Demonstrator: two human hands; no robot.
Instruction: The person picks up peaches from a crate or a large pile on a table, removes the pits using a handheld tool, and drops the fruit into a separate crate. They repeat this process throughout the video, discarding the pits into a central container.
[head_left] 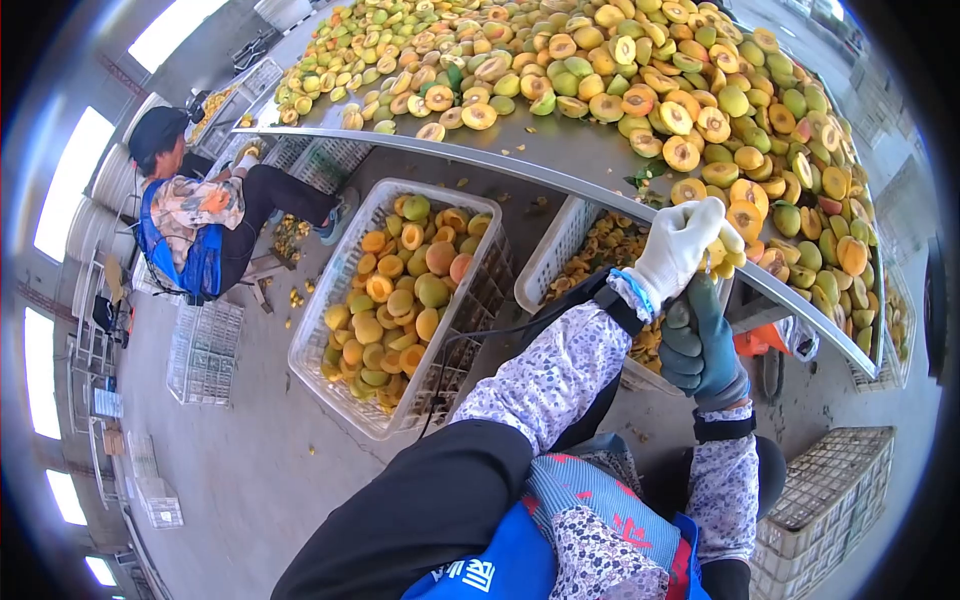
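Note:
My left hand (677, 255), in a white glove, is closed on a yellow apricot (722, 263) at the near edge of the metal table (590, 150). Just below it my right hand (703, 347), in a grey-green glove, is curled into a fist with the thumb pointing up against the fruit. A small thin thing shows between the hands, but what the right fingers grip is hidden. Beyond the hands, halved and whole apricots (680, 153) are heaped on the tabletop.
A white crate (300, 350) of apricots stands on the floor at left. Another crate (540, 270) with fruit scraps sits below the table edge. Stacked crates (830, 490) are at lower right. A seated person (195, 215) in a blue vest works at far left.

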